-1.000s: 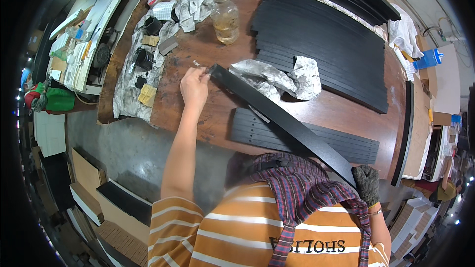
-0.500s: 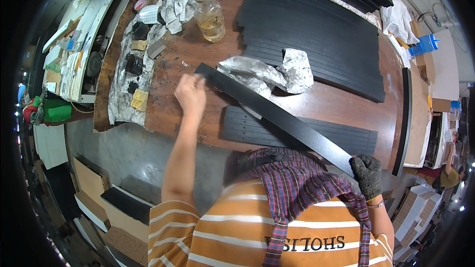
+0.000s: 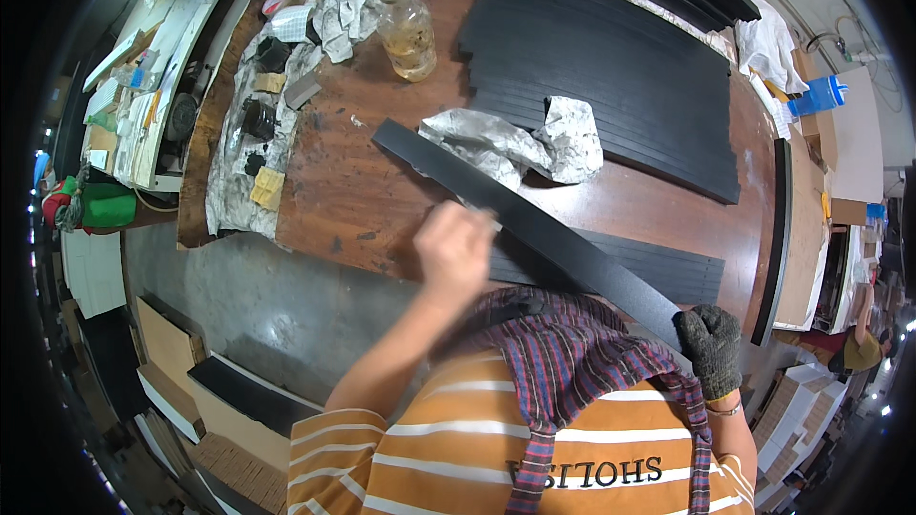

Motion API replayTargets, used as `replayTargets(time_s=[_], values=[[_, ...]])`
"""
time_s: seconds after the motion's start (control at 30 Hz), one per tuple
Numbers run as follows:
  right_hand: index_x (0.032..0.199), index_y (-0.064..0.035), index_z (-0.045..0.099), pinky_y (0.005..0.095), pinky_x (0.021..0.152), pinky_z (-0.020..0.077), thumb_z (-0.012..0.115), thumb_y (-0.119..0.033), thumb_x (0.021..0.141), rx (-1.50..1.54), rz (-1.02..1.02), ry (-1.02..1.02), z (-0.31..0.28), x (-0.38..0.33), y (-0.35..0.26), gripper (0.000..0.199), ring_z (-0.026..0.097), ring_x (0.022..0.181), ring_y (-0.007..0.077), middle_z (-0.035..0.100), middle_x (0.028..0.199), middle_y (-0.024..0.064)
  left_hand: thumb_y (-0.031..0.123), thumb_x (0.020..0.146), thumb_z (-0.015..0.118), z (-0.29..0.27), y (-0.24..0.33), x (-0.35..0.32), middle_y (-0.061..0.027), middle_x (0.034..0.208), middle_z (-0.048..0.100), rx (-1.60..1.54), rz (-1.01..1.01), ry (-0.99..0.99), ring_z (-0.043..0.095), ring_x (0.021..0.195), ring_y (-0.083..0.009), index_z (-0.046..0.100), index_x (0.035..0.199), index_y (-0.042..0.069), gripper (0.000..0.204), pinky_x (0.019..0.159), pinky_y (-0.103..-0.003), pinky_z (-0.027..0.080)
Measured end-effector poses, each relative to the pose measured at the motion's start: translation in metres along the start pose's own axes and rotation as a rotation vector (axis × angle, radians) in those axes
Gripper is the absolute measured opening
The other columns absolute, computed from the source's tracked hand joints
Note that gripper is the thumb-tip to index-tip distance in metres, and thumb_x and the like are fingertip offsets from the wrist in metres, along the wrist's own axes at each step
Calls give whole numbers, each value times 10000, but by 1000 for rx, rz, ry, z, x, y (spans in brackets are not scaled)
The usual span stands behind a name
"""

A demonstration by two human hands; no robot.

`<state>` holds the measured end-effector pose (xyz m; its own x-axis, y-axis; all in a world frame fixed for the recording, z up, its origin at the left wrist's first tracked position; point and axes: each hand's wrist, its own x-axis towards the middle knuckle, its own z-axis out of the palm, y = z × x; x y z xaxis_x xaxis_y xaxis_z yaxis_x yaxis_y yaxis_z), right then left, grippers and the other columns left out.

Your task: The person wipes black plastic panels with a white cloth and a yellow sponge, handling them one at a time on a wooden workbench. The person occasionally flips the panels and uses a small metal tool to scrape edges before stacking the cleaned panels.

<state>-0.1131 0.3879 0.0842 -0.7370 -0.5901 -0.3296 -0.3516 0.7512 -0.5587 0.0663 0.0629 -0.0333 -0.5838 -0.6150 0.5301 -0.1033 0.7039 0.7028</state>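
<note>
The black slat [image 3: 549, 229] runs slantwise over the tabletop [image 3: 334, 172], its near right end in the right hand [image 3: 709, 348]. That hand, in a dark grey glove, is curled over the end and grasps it, so the slat stretches away from it, forward and to the left. The left hand [image 3: 450, 248], bare and blurred, is just on the near side of the slat's left half, fingers bent in; whether it touches the slat or holds anything, I cannot tell.

Partly under the slat, and out to its right, lie grooved boards [image 3: 668, 267]. A stained, crumpled rag [image 3: 572, 138] is just beyond the slat's far edge, and past the rag, farther from the slat, spreads a wide layer of black boards [image 3: 611, 67]. The jar [image 3: 407, 38], with a pale lid and cloudy contents, stands beyond the slat's far left end. Well to the left of that end are a yellow sponge [image 3: 268, 188] and a grey block [image 3: 303, 91].
</note>
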Motion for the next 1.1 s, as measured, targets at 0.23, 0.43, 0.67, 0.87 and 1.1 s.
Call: replayTargets(time_s=[0.23, 0.43, 0.67, 0.87, 1.1], values=[[836, -6, 726, 355, 560, 448, 711, -138, 892, -265, -440, 20, 2, 4, -4, 144, 602, 582, 231, 630, 676, 112, -19, 818, 724, 1, 11, 11, -119, 761, 612, -45, -361, 83, 609, 630, -252, 690, 813, -20, 35, 560, -367, 481], [825, -9, 720, 344, 549, 448, 700, -120, 907, -13, -121, -4, 3, 4, -10, 139, 593, 574, 211, 614, 653, 103, -11, 790, 781, 15, 54, -12, -85, 752, 628, -324, -18, -172, 618, 650, -218, 753, 872, 3, 88, 597, -320, 510], [751, 7, 656, 373, 553, 402, 701, -188, 907, -52, -167, 24, 17, 6, 12, 254, 537, 586, 202, 581, 642, 115, 51, 860, 733, -50, -118, -58, -121, 864, 683, 267, -373, 40, 675, 753, -281, 760, 995, -3, 147, 684, -375, 528], [778, -16, 640, 377, 583, 431, 665, -89, 900, -90, -147, -3, 24, 7, 40, 144, 552, 613, 279, 598, 688, 133, 199, 876, 755, -142, -166, -13, -174, 1168, 702, 850, -357, 147, 639, 1093, -356, 721, 1140, 35, 312, 945, -457, 509], [957, -63, 658, 421, 647, 490, 658, -4, 806, -461, -535, -43, 14, 11, 38, 162, 631, 758, 323, 639, 810, 130, 160, 810, 808, -209, -238, -5, -189, 1248, 653, 891, -632, 4, 583, 1176, -389, 662, 1237, 11, 475, 1053, -474, 443]])
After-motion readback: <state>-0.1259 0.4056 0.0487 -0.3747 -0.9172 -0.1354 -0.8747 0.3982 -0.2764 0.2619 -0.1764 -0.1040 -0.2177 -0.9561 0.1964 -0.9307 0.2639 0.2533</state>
